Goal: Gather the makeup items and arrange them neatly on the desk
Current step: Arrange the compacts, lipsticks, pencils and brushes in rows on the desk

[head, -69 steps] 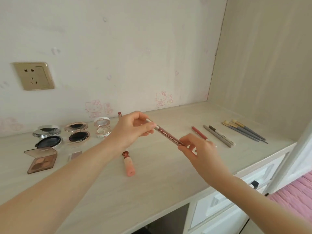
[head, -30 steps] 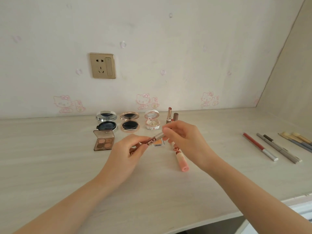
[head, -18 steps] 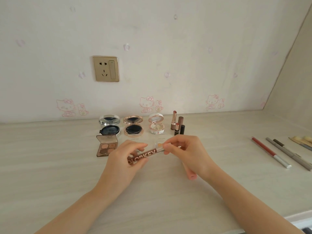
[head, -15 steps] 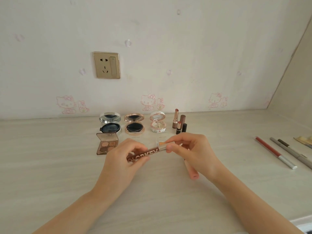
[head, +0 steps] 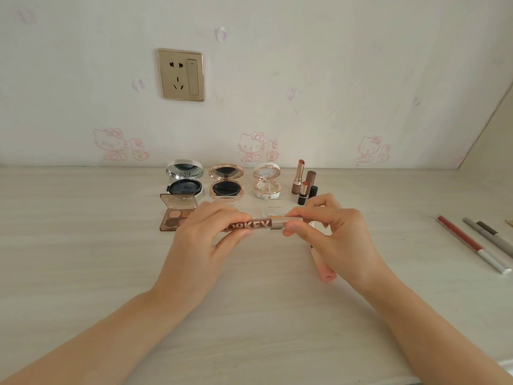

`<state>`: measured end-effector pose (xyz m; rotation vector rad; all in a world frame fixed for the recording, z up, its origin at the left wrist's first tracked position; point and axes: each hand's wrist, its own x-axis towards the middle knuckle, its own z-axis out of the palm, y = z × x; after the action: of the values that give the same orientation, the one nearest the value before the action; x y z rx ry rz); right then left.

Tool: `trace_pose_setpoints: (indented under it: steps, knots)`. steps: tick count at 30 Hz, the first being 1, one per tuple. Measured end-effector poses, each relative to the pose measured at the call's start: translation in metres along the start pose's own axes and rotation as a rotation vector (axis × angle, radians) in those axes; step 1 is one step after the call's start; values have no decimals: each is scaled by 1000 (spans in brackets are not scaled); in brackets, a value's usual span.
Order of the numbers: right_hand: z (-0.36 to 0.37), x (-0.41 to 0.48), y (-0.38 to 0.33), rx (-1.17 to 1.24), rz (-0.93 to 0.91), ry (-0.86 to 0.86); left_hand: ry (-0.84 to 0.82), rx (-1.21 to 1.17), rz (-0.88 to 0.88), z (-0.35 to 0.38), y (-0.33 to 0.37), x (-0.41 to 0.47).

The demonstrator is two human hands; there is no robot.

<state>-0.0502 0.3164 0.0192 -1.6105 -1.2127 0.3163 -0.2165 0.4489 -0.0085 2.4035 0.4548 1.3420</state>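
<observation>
Head view: I hold the brown tube [head: 255, 225] about level between my two hands, over the desk [head: 83, 245] and just in front of the row of compacts [head: 226, 183]. My left hand [head: 205, 240] grips the lettered body, fingers curled over the top and thumb below. My right hand [head: 333, 234] pinches the silver cap end between thumb and forefinger, with the other fingers bent. Both forearms reach forward. A pink tube [head: 324, 269] lies on the desk under my right hand, partly hidden. Pencils [head: 472, 243] lie well apart on the right.
</observation>
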Motion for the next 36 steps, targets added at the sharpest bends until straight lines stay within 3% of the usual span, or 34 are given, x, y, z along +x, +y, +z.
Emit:
trace_pose_setpoints:
  steps: [6,15,22,36]
  knots:
    - [-2,1,-2,40,-45,7,-75,-167,-126,-2,1,1]
    - [2,0,0,-4,65,-27,4,-18,-20,0,-6,-1]
    - [2,1,0,-84,-18,6,-13,-107,-45,3,-4,-3]
    - [1,-2,-10,-30,42,-54,0,-93,-45,3,-4,-2]
